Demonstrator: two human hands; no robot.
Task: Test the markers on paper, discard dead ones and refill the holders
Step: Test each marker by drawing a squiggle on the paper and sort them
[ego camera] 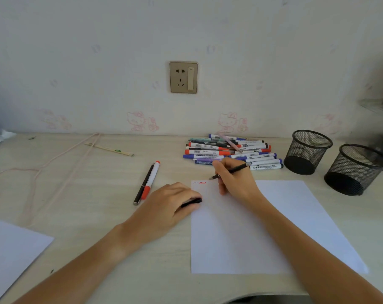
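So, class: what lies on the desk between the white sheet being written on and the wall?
In the head view, a pile of markers lies between the sheet and the wall.

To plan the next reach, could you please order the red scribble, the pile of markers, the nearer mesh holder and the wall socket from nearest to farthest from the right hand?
From the right hand:
1. Red scribble, just left, on the paper.
2. Pile of markers, just behind.
3. Nearer mesh holder, far right.
4. Wall socket, up on the wall.
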